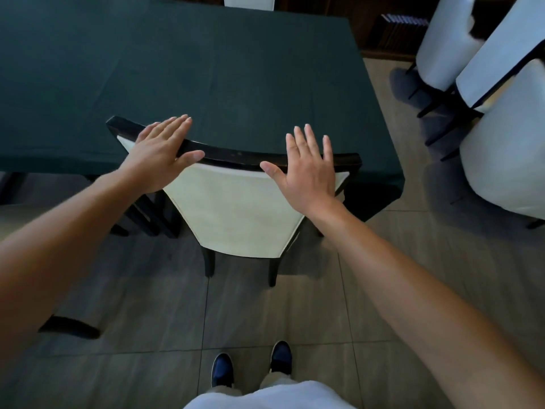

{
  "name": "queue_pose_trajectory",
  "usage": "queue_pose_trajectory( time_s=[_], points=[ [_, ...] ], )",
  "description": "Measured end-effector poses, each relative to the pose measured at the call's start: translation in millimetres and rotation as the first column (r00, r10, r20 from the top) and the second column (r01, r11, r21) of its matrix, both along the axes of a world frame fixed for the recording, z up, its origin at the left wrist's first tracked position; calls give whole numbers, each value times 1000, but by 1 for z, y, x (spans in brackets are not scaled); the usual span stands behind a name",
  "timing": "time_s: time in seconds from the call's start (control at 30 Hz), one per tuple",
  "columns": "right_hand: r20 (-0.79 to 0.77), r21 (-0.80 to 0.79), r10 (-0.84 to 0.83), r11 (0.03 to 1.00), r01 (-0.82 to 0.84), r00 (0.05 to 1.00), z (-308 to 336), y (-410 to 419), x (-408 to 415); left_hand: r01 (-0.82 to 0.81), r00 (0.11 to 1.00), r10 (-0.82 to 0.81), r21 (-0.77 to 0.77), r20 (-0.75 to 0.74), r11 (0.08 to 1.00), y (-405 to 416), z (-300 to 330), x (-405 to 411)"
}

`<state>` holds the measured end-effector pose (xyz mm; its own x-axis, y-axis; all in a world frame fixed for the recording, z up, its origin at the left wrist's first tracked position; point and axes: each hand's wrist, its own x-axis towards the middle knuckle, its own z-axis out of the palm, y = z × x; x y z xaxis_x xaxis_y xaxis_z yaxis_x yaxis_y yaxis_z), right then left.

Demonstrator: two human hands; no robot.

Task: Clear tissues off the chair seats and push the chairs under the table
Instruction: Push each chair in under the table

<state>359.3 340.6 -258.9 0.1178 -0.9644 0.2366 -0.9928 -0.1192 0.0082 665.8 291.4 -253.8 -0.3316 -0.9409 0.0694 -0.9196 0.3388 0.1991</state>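
A: Progress entry. The black-framed chair with the cream padded back point(236, 208) stands with its seat hidden beneath the desk draped in dark green cloth point(177, 69). Judged pushed in, or nearly. No tissue is visible anywhere; the seat cannot be checked.

B: Hands?

A: Left hand point(160, 152) lies flat, fingers straight and together, on the left end of the chair's curved top rail. Right hand point(309, 169) is spread wide, fingers straight, over the right end; whether it touches cannot be told. Neither grips anything.

B: Remaining work?

A: Stacked white-backed chairs point(486, 84) stand well apart on the grey tiled floor point(295, 320), at right. Another dark chair back point(69, 327) shows beside the left forearm, possibly still to push in.
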Motion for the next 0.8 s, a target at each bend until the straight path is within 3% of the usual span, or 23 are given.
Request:
queue_pose_trajectory(
  time_s=[0.2, 0.37, 0.53, 0.8],
  points=[
    [-16, -27, 83, 996, -84, 996, 6, -21, -13, -83, 997, 83, -30, -3, 996, 4, -3, -10],
    [-47, -109, 210, 971, -214, 977, 7, -35, -19, -214, 973, 212, -9, -88, 977, 29, -16, -17],
    [-94, -66, 284, 955, -290, 954, 6, -42, -39, -308, 939, 294, -56, -176, 950, 56, -38, -41],
    [-55, 35, 89, 996, -88, 994, -15, -29, -114, -222, 972, 208, -143, -111, 964, 41, -42, -118]
  ],
)
